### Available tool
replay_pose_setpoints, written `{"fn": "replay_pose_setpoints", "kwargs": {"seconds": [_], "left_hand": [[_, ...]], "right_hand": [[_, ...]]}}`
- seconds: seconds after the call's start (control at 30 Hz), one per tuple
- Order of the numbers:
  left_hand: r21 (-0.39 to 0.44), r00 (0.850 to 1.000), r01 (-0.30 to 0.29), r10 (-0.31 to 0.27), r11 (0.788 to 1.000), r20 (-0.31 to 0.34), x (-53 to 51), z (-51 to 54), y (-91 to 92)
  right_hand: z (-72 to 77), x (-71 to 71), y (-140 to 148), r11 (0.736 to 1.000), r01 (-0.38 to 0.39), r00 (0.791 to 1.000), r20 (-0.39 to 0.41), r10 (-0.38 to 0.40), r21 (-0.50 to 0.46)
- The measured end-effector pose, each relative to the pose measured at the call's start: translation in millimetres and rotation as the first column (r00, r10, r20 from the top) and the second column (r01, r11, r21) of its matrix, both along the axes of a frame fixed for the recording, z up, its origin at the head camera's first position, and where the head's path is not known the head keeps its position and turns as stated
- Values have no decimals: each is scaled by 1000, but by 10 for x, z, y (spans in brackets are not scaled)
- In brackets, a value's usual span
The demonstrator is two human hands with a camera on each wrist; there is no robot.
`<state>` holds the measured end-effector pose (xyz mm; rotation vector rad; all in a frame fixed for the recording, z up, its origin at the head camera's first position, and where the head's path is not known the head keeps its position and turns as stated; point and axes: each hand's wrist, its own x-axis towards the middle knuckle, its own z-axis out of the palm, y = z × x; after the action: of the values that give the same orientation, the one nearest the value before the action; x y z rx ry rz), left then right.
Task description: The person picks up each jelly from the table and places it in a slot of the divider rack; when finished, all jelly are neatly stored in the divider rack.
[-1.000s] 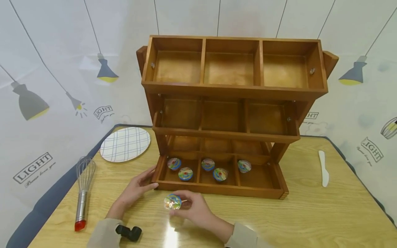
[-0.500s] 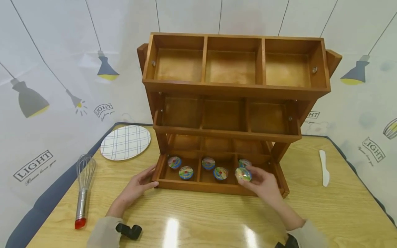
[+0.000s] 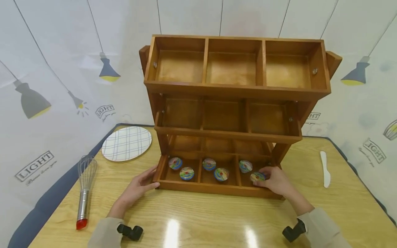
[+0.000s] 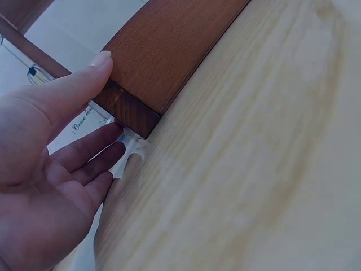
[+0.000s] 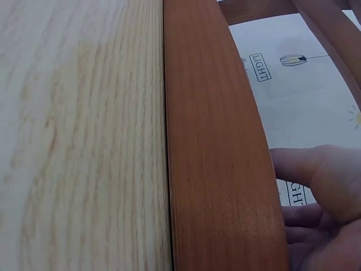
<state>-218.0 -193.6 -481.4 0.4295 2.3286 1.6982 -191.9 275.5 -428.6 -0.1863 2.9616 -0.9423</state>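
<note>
A brown wooden three-tier rack [image 3: 237, 86] stands on the table. In its bottom tier lie small cups with colourful foil lids: a left pair, including this cup [image 3: 187, 173], a middle pair, including this cup [image 3: 221, 174], and one cup [image 3: 245, 166] at the right. My right hand [image 3: 276, 181] pinches another lidded cup [image 3: 257, 177] low inside the bottom right compartment; the front board hides the cup in the right wrist view. At the bottom tier's front left corner, my left hand [image 3: 136, 189] touches the wood with its thumb, its other fingers [image 4: 93, 149] loosely extended beside the side wall.
A whisk [image 3: 83, 191] with a red handle end lies at the left, below a checked oval plate [image 3: 126, 144]. A white plastic knife [image 3: 325, 169] lies right of the rack. Behind the table hangs a printed cloth [image 3: 71, 62].
My right hand has carried a cup from in front of the rack, rightward over the front board, then down into the bottom right compartment. The left hand has stayed at the corner.
</note>
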Motion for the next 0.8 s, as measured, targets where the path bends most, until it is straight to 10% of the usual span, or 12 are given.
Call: {"fn": "replay_pose_setpoints", "kwargs": {"seconds": [0.8], "left_hand": [[-2,1000,-17,17,1000,-10,-19,-23,31]], "right_hand": [[153,35,-47,983,-60,998,-1,61,172]]}}
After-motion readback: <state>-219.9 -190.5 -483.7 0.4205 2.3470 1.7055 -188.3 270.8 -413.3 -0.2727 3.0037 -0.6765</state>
